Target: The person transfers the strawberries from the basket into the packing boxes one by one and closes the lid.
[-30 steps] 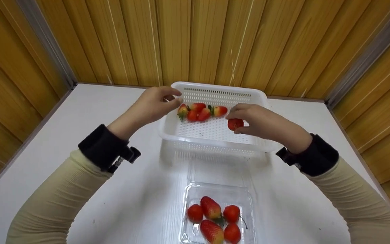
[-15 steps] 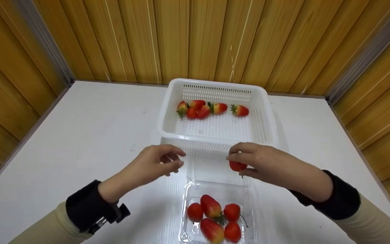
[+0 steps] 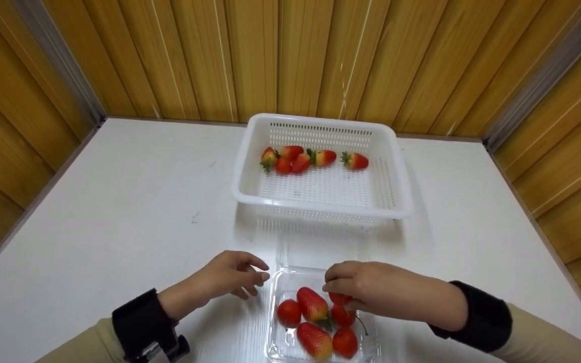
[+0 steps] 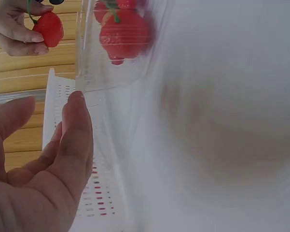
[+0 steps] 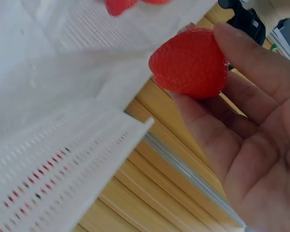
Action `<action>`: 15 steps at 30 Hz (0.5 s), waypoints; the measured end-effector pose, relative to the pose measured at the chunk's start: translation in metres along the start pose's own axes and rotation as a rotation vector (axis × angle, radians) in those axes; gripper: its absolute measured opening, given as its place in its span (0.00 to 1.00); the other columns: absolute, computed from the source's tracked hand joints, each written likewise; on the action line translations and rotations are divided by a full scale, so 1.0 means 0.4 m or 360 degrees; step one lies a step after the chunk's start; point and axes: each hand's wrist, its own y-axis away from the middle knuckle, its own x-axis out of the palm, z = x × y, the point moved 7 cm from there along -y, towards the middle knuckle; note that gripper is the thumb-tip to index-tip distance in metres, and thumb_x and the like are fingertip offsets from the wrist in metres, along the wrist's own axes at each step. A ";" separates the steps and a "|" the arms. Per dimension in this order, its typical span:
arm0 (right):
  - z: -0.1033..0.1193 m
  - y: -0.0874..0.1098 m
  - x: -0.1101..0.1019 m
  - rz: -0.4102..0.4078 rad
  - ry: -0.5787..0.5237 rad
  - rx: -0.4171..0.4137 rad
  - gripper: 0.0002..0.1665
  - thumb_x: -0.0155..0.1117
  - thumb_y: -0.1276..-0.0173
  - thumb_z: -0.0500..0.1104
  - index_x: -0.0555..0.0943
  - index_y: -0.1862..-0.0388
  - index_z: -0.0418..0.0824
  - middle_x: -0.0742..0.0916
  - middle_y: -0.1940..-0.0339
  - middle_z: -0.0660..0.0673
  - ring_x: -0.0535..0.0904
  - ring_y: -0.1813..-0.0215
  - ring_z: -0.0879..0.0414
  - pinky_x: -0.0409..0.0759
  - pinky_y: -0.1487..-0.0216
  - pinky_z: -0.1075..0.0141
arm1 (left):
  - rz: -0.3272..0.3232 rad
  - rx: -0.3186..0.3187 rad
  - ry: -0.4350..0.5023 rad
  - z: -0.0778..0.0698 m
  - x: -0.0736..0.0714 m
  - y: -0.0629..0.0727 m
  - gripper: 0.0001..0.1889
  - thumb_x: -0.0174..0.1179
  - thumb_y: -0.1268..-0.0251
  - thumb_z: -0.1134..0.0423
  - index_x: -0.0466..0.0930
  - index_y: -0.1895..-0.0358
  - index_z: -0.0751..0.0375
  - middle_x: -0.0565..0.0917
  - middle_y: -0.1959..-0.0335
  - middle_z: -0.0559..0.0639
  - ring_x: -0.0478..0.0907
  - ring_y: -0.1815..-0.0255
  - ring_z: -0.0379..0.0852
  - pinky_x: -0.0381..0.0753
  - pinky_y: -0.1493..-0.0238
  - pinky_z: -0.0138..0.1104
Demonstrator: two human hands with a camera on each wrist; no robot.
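Note:
My right hand (image 3: 384,290) pinches a small red strawberry (image 5: 190,63) between thumb and fingers, low over the far right part of a clear plastic box (image 3: 272,327). The bumpy fruit shows a thin green stem in the left wrist view; fingers cover most of it in the head view. Inside the box lie long strawberries (image 3: 314,341) with pale tips and several rounder red fruits (image 3: 289,312), one with a dark stem. My left hand (image 3: 225,280) holds nothing; its loosely bent fingers are right at the box's left wall.
A white perforated basket (image 3: 315,200) stands behind the box, with several strawberries (image 3: 355,161) in it. The box's clear lid (image 3: 315,247) extends flat toward the basket. Yellow wood-look panels (image 3: 300,60) enclose the white table (image 3: 159,176) at the back and sides.
My right hand has carried the strawberry out of the basket, toward me, and down over the clear box. The left hand has come back from the basket to the box's left side.

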 end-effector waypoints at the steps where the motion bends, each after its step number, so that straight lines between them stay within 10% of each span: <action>1: 0.000 -0.002 0.010 0.0017 -0.0007 -0.0004 0.20 0.76 0.38 0.36 0.86 0.46 0.41 0.88 0.48 0.46 0.85 0.48 0.56 0.87 0.47 0.70 | -0.0003 -0.0035 0.0026 0.011 0.003 -0.002 0.20 0.64 0.31 0.62 0.80 0.43 0.72 0.89 0.58 0.65 0.85 0.69 0.39 0.91 0.60 0.37; 15: 0.004 -0.016 0.082 0.0095 -0.0031 -0.0031 0.21 0.77 0.38 0.37 0.86 0.46 0.43 0.88 0.49 0.49 0.84 0.46 0.59 0.85 0.43 0.72 | 0.0106 -0.0185 0.0394 0.086 0.070 -0.006 0.20 0.67 0.35 0.63 0.75 0.45 0.69 0.85 0.66 0.49 0.83 0.69 0.40 0.88 0.62 0.30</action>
